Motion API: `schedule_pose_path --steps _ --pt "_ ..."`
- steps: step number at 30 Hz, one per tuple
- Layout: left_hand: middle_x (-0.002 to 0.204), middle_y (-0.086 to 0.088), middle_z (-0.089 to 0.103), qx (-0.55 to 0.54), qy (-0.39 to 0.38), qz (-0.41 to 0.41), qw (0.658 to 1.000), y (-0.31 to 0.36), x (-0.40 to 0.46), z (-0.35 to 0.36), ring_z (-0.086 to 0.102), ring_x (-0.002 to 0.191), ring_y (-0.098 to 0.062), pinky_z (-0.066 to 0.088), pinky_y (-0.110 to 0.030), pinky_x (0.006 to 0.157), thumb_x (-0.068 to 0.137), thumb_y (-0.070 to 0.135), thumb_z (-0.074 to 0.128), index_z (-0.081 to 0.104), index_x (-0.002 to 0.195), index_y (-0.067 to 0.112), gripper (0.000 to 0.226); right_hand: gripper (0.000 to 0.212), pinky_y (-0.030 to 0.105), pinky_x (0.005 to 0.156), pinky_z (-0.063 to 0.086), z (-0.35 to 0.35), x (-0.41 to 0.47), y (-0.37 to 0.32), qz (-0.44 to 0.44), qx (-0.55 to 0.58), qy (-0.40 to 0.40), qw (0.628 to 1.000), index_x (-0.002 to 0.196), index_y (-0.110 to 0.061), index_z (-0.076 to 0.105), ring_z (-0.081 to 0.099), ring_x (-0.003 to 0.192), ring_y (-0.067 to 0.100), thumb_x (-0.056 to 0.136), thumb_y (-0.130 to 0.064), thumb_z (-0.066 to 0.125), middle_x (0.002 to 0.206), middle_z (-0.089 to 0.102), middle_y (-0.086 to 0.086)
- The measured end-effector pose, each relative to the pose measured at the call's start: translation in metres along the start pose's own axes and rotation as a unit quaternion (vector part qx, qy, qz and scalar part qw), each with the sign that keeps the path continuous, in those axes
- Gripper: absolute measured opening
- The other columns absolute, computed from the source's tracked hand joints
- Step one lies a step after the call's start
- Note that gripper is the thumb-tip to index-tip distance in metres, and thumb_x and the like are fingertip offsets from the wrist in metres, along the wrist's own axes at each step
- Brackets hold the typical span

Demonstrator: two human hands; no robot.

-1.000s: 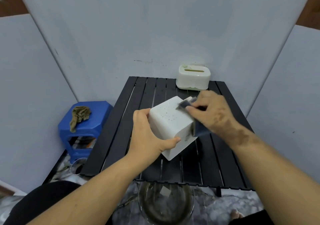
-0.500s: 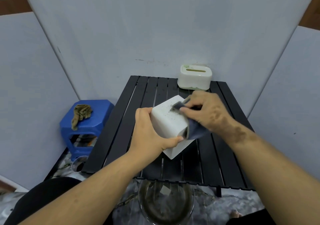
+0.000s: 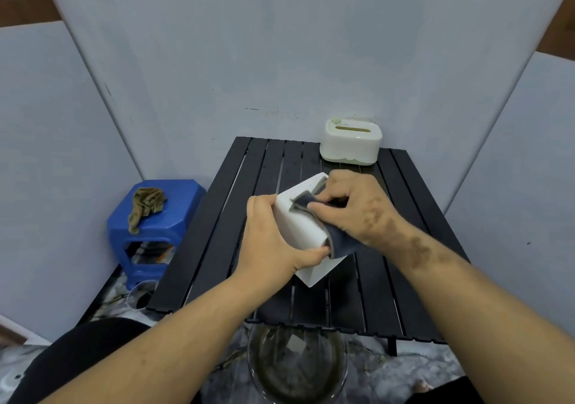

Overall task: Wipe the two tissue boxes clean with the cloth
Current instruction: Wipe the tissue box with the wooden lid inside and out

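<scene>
A: What has changed in the last second?

B: Going left to right: the blue stool (image 3: 155, 213) at the left of the frame, with the brown rag (image 3: 145, 206) lying on it, has not moved. At the centre, the left hand (image 3: 273, 242) is still curled around the near side of the white box (image 3: 303, 232), thumb along the lower edge, holding it tilted over the black table (image 3: 217, 232). The right hand (image 3: 351, 207) has slid leftward across the upper face, fingers clenched on the grey cloth (image 3: 311, 209) and pressing it against the box.

A: What does that mean for the job?

B: The specks seen on that face 1 second ago are now under the cloth or wiped off, so I judge box 1 is mid-wipe. Box 2, the cream box (image 3: 351, 141), sits at the far edge of the table, upper right of centre, well apart from both hands and apparently not yet in hand.

A: What is hard to make out?

B: The right side and underside of the white box are hidden by the cloth and hands, so I cannot tell whether they are clean. The bowl (image 3: 297, 369) at the bottom centre is partly under the table edge; its contents look murky and unclear.
</scene>
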State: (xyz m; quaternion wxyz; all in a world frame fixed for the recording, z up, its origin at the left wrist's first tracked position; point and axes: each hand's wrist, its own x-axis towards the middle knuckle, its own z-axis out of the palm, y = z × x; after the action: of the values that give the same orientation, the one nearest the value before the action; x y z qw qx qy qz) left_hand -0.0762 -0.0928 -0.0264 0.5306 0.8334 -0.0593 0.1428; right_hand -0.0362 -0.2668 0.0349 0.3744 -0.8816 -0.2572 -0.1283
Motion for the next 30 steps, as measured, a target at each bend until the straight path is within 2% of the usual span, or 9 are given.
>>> schedule_pose_path --steps 4,8,11,13,17,21,25,28,30 --pt "0.121 0.013 0.041 0.002 0.002 -0.006 1.0 0.001 0.0 0.001 0.051 0.113 -0.007 0.051 -0.027 0.089 0.04 0.057 0.091 0.039 0.115 0.034 0.095 0.006 0.041 0.077 0.051 -0.01 0.011 0.013 0.045 -0.025 0.045 0.998 0.075 -0.012 0.079 0.063 0.08 0.018 0.08 -0.017 0.081 0.08 0.067 0.003" --pt "0.118 0.015 0.039 -0.016 -0.001 -0.008 1.0 0.001 -0.002 0.001 0.052 0.11 -0.005 0.05 -0.015 0.081 0.043 0.045 0.089 0.04 0.114 0.032 0.088 0.005 0.017 0.069 0.044 0.004 -0.002 -0.004 -0.014 0.003 -0.012 1.0 0.074 -0.011 0.079 0.058 0.074 0.006 0.078 -0.013 0.082 0.072 0.06 -0.008" --pt "0.121 0.015 0.04 -0.003 0.006 -0.006 1.0 -0.002 -0.001 0.003 0.05 0.113 -0.006 0.05 -0.023 0.088 0.039 0.057 0.089 0.04 0.119 0.031 0.097 0.006 0.037 0.075 0.051 -0.016 0.011 0.021 0.044 -0.021 0.038 0.998 0.075 -0.009 0.079 0.063 0.078 0.016 0.079 -0.014 0.081 0.08 0.066 0.003" --pt "0.121 0.015 0.039 0.004 0.008 -0.007 1.0 -0.001 0.0 0.004 0.048 0.115 -0.007 0.051 -0.028 0.091 0.038 0.061 0.087 0.04 0.12 0.03 0.1 0.007 0.041 0.077 0.052 -0.015 0.012 0.02 0.061 -0.043 0.053 0.996 0.075 -0.01 0.078 0.063 0.079 0.018 0.08 -0.015 0.08 0.081 0.065 0.002" --pt "0.121 0.013 0.042 -0.016 0.004 -0.009 1.0 -0.001 0.002 0.005 0.052 0.114 -0.007 0.055 -0.033 0.09 0.039 0.055 0.09 0.04 0.117 0.034 0.095 0.006 0.015 0.068 0.044 -0.001 0.005 0.006 -0.001 -0.006 0.0 1.0 0.074 -0.011 0.078 0.058 0.072 0.001 0.079 -0.012 0.082 0.071 0.057 -0.014" --pt "0.12 0.018 0.039 -0.01 0.011 -0.009 1.0 -0.001 0.003 0.005 0.048 0.114 -0.002 0.05 -0.026 0.091 0.038 0.057 0.093 0.04 0.119 0.033 0.1 0.01 0.041 0.076 0.05 -0.008 0.021 0.014 0.041 -0.053 0.045 0.997 0.075 -0.009 0.078 0.061 0.08 0.024 0.082 -0.016 0.078 0.081 0.064 0.006" --pt "0.12 0.018 0.041 -0.026 0.007 -0.012 1.0 -0.002 0.003 0.006 0.052 0.112 -0.003 0.053 -0.024 0.085 0.039 0.055 0.093 0.041 0.115 0.038 0.094 0.011 0.023 0.068 0.046 0.003 0.013 0.005 -0.014 -0.025 -0.007 1.0 0.07 -0.01 0.076 0.056 0.072 0.009 0.08 -0.014 0.08 0.073 0.06 -0.002" --pt "0.119 0.021 0.038 -0.007 0.012 -0.019 1.0 -0.003 0.004 0.006 0.049 0.113 -0.003 0.049 -0.023 0.088 0.037 0.057 0.093 0.04 0.118 0.033 0.1 0.008 0.023 0.068 0.044 -0.015 0.026 0.025 0.05 -0.043 0.038 0.997 0.077 -0.011 0.078 0.059 0.076 0.013 0.082 -0.018 0.079 0.079 0.063 -0.001" --pt "0.119 0.02 0.037 -0.005 0.01 -0.021 1.0 -0.003 0.005 0.007 0.047 0.113 -0.002 0.048 -0.022 0.088 0.038 0.056 0.093 0.039 0.119 0.032 0.1 0.011 0.024 0.066 0.043 -0.008 0.025 0.017 0.042 -0.064 0.03 0.997 0.074 -0.01 0.077 0.058 0.074 0.017 0.082 -0.017 0.078 0.078 0.062 0.003"
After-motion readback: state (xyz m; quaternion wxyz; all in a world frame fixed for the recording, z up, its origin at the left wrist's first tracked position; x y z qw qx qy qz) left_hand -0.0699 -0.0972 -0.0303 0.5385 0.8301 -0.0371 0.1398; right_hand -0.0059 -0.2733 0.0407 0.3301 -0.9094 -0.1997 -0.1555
